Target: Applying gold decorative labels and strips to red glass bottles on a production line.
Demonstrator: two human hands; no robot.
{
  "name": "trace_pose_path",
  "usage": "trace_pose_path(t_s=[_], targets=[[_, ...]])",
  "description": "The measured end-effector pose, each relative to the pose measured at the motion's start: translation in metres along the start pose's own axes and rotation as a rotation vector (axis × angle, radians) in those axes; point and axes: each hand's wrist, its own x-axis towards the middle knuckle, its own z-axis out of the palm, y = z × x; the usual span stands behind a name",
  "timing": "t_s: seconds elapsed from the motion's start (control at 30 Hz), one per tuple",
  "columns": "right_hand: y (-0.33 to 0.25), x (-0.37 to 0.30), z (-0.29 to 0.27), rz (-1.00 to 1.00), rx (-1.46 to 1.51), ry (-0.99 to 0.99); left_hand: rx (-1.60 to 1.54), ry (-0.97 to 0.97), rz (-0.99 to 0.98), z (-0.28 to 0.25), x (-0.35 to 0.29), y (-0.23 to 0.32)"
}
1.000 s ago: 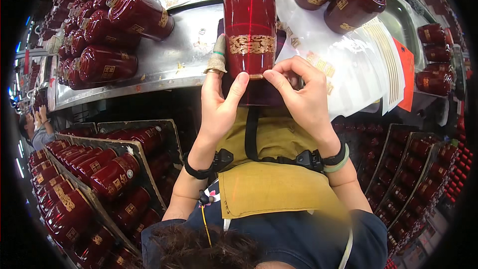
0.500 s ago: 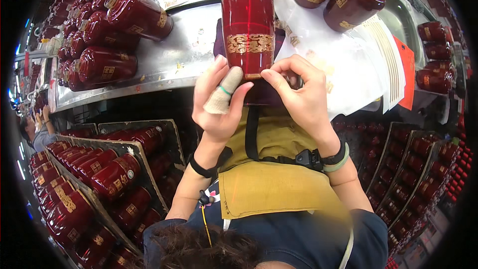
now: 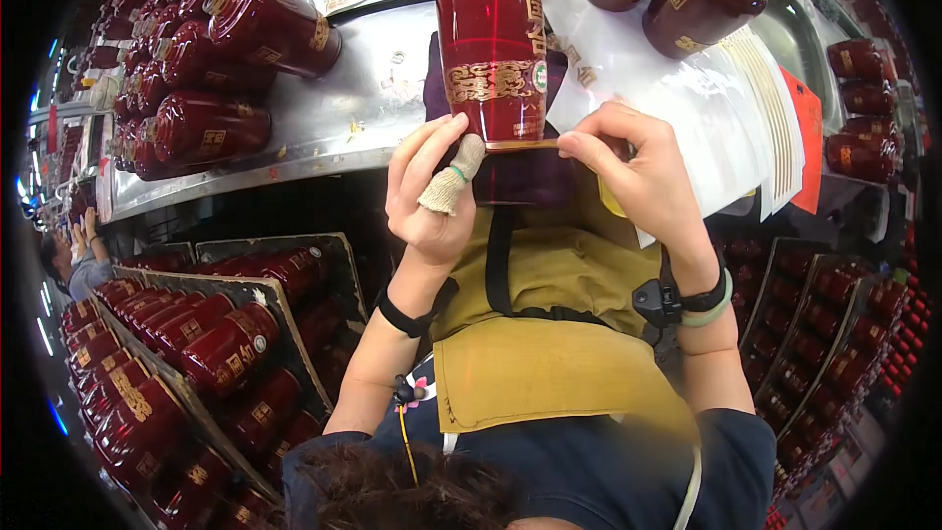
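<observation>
A glossy red glass bottle (image 3: 491, 25) with gold ornament lies in front of me, its base toward me, on a dark purple cloth (image 3: 435, 88) at the table edge. My left hand (image 3: 432, 186) grips the bottle's lower left side near the base. One of its fingers wears a beige cloth finger cover (image 3: 453, 177) with a green band. Along the base runs a thin gold strip (image 3: 535, 145), stretching off to the right. My right hand (image 3: 633, 162) is closed, pinching the strip's free end between thumb and index finger.
Many similar red bottles (image 3: 211, 128) are grouped at the left of the metal table (image 3: 363, 88); others (image 3: 706, 0) stand at the upper right. White sheets (image 3: 687, 137) and an orange sheet (image 3: 807, 137) lie right. Below, crates (image 3: 294, 324) hold bottles. Another person (image 3: 83, 255) is far left.
The bottle has turned, bringing gold lettering and a round sticker into view on its right side. My right hand has moved right, and the gold strip now extends out from the base.
</observation>
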Motion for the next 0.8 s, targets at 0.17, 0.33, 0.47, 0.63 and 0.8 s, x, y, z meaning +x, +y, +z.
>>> trace_pose_path(t_s=[0.17,0.33,0.47,0.63,0.8], targets=[[0.003,-0.002,-0.003,0.066,0.07,-0.024,0.031,-0.007,0.048,0.002,-0.001,-0.001],[0.002,-0.002,-0.001,-0.008,0.031,-0.006,-0.013,0.035,-0.024,0.005,-0.001,0.006],[0.004,0.0,0.001,-0.004,0.018,-0.001,0.209,0.03,0.146,0.008,0.003,0.01],[0.002,-0.003,0.005,-0.012,0.027,-0.001,0.037,-0.021,0.087,0.006,0.012,0.01],[-0.001,0.0,0.004,-0.041,-0.014,0.031,-0.108,0.017,-0.113,0.004,-0.002,0.003]])
